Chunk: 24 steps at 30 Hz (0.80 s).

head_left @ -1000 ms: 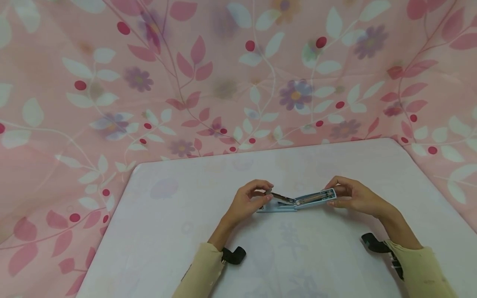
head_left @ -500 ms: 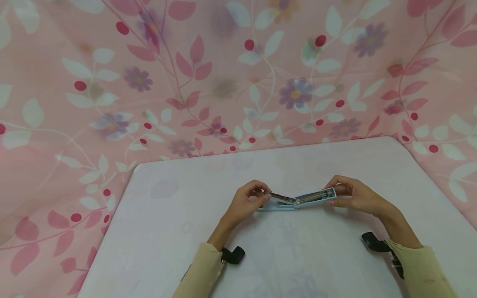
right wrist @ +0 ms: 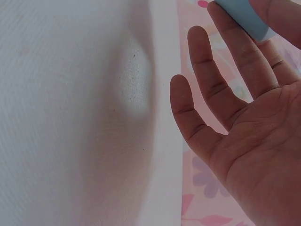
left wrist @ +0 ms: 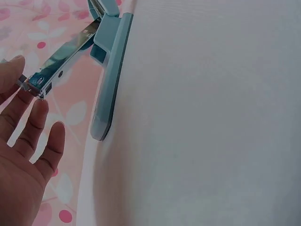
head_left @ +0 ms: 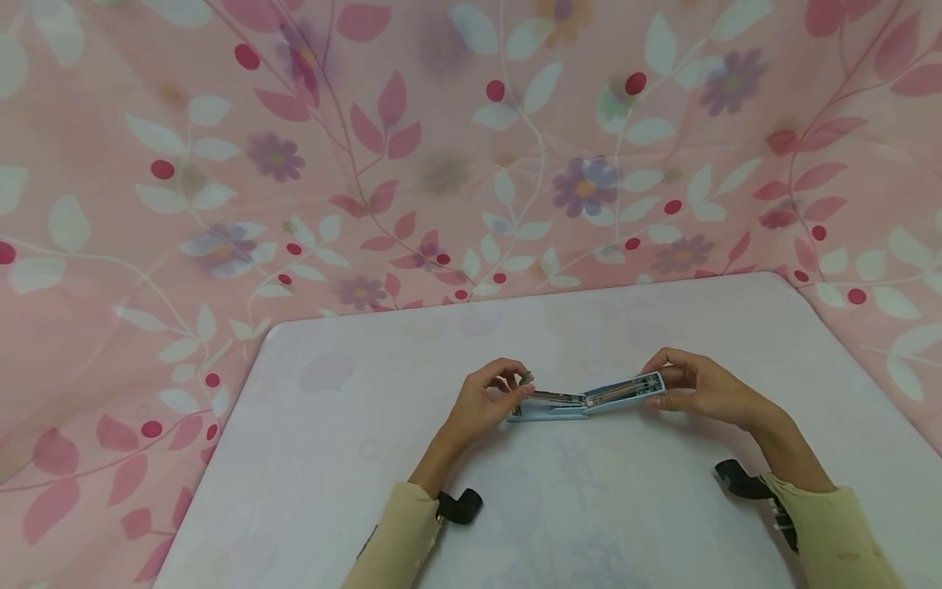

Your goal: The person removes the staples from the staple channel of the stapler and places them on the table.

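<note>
A light blue stapler (head_left: 548, 415) lies folded wide on the table, its base to the left and its top cover (head_left: 625, 390) swung back to the right. Between them the metal staple magazine (left wrist: 63, 55) slants up from the hinge. My left hand (head_left: 487, 397) pinches a small metal piece (left wrist: 22, 81) at the magazine's free end between thumb and forefinger, the other fingers spread below. With thumb and fingers, my right hand (head_left: 706, 388) holds the end of the cover. In the right wrist view only a blue corner of that cover (right wrist: 244, 19) shows.
The white table (head_left: 331, 458) ends at a floral pink cloth (head_left: 441, 164) hanging behind it. Black wrist-worn devices (head_left: 461, 505) sit at both sleeves.
My left fingers have tipped the magazine lower toward the stapler base, and a small metal piece now shows at the fingertips. The right hand keeps its place on the cover.
</note>
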Motion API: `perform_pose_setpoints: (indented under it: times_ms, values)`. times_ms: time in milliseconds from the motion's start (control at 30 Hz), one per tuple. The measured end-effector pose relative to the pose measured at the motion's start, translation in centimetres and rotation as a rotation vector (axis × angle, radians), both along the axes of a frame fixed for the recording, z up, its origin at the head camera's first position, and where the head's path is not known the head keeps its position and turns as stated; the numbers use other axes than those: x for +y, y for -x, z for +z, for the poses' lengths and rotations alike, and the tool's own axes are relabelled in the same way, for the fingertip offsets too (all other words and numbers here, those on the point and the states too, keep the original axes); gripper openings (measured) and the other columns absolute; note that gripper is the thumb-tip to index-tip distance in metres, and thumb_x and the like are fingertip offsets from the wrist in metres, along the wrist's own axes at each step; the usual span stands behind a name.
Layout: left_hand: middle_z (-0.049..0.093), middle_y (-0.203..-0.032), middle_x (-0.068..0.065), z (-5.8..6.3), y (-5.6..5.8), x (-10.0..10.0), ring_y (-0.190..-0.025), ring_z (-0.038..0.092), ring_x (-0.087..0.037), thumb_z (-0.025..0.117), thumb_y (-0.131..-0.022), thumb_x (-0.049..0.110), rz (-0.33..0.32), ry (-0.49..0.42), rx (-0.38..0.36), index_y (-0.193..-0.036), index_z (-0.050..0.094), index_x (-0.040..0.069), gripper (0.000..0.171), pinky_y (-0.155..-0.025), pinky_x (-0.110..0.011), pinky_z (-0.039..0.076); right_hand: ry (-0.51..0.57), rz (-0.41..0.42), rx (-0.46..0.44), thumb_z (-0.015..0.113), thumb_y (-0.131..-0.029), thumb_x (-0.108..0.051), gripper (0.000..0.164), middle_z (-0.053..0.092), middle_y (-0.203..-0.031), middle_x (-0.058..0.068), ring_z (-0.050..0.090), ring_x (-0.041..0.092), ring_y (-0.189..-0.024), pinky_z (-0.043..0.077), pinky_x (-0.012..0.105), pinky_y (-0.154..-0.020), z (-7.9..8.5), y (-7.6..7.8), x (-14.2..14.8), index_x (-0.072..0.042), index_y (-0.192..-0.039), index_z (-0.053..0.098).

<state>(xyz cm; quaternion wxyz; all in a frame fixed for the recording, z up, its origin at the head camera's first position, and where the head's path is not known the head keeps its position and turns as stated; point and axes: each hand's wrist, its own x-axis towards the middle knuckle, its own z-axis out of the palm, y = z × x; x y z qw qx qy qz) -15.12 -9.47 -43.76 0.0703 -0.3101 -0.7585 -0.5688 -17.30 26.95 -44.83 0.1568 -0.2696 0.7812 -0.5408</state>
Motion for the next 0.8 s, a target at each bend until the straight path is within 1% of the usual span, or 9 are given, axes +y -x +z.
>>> perform_pose_setpoints:
  times_ms: [33, 167, 267, 333, 433, 533, 633, 733, 800]
  values:
    - [0.065, -0.096, -0.019, 0.0, 0.1, -0.1, -0.084, 0.058, -0.033, 0.070, -0.087, -0.007, -0.001, 0.003, 0.001, -0.106, 0.062, -0.006, 0.020, -0.075, -0.044, 0.052, -0.004, -0.002, -0.001, 0.073, -0.087, -0.003, 0.032, 0.071, -0.106, 0.013, 0.067, 0.025, -0.096, 0.046, 0.026, -0.087, 0.0, 0.0, 0.0, -0.004, -0.115, 0.057]
    - [0.064, -0.099, -0.016, -1.3, 0.8, -0.6, -0.085, 0.059, -0.031, 0.072, -0.088, -0.001, 0.020, 0.045, -0.002, -0.107, 0.063, -0.002, 0.022, -0.075, -0.048, 0.052, -0.034, -0.020, 0.009, 0.074, -0.086, -0.002, 0.034, 0.071, -0.104, 0.011, 0.066, 0.025, -0.095, 0.047, 0.026, -0.088, 0.1, -0.1, -0.2, -0.005, -0.116, 0.057]
    - [0.064, -0.099, -0.008, -2.0, 1.3, -1.3, -0.088, 0.060, -0.025, 0.073, -0.089, 0.006, 0.044, 0.098, -0.011, -0.108, 0.063, 0.005, 0.022, -0.077, -0.046, 0.052, -0.057, -0.034, 0.031, 0.076, -0.085, -0.003, 0.035, 0.068, -0.106, 0.010, 0.066, 0.024, -0.096, 0.048, 0.026, -0.088, 0.2, -0.2, -0.3, -0.006, -0.115, 0.058]
    - [0.063, -0.100, -0.002, -2.0, 1.5, -1.8, -0.090, 0.060, -0.019, 0.074, -0.089, 0.010, 0.050, 0.131, -0.017, -0.108, 0.063, 0.010, 0.021, -0.077, -0.044, 0.052, -0.065, -0.041, 0.046, 0.077, -0.085, -0.003, 0.036, 0.066, -0.108, 0.011, 0.066, 0.024, -0.097, 0.049, 0.027, -0.088, 0.2, -0.2, -0.3, -0.006, -0.115, 0.059]
    - [0.063, -0.101, 0.004, -1.7, 1.5, -2.9, -0.095, 0.059, -0.016, 0.074, -0.090, 0.014, 0.057, 0.184, -0.016, -0.109, 0.064, 0.014, 0.022, -0.080, -0.043, 0.052, -0.075, -0.045, 0.058, 0.078, -0.084, -0.004, 0.036, 0.064, -0.111, 0.011, 0.066, 0.023, -0.100, 0.049, 0.027, -0.088, 0.2, -0.2, -0.3, -0.007, -0.115, 0.060]
    - [0.062, -0.103, 0.006, -1.4, 1.4, -4.1, -0.098, 0.059, -0.017, 0.074, -0.089, 0.015, 0.066, 0.237, -0.024, -0.110, 0.063, 0.015, 0.024, -0.082, -0.045, 0.051, -0.088, -0.049, 0.059, 0.078, -0.084, -0.005, 0.037, 0.064, -0.112, 0.010, 0.065, 0.022, -0.101, 0.049, 0.027, -0.089, 0.1, -0.1, -0.3, -0.007, -0.116, 0.060]
    - [0.062, -0.103, 0.007, -1.3, 1.3, -5.5, -0.100, 0.060, -0.020, 0.075, -0.089, 0.014, 0.079, 0.290, -0.049, -0.109, 0.063, 0.015, 0.024, -0.085, -0.048, 0.050, -0.099, -0.055, 0.059, 0.079, -0.083, -0.006, 0.037, 0.064, -0.112, 0.009, 0.065, 0.022, -0.102, 0.049, 0.027, -0.089, 0.1, -0.1, -0.2, -0.008, -0.115, 0.060]
    - [0.063, -0.103, 0.006, -1.4, 1.2, -6.7, -0.101, 0.060, -0.022, 0.076, -0.088, 0.012, 0.084, 0.331, -0.065, -0.108, 0.063, 0.013, 0.024, -0.088, -0.050, 0.049, -0.103, -0.060, 0.059, 0.079, -0.083, -0.006, 0.037, 0.064, -0.112, 0.009, 0.065, 0.022, -0.101, 0.050, 0.027, -0.088, 0.0, -0.1, -0.2, -0.009, -0.115, 0.061]
    - [0.063, -0.102, 0.004, -1.6, 1.1, -7.4, -0.101, 0.060, -0.024, 0.076, -0.087, 0.010, 0.088, 0.357, -0.062, -0.107, 0.063, 0.011, 0.024, -0.089, -0.050, 0.048, -0.101, -0.061, 0.054, 0.079, -0.083, -0.006, 0.037, 0.064, -0.112, 0.010, 0.065, 0.022, -0.101, 0.050, 0.028, -0.087, -0.1, -0.2, -0.1, -0.009, -0.115, 0.061]
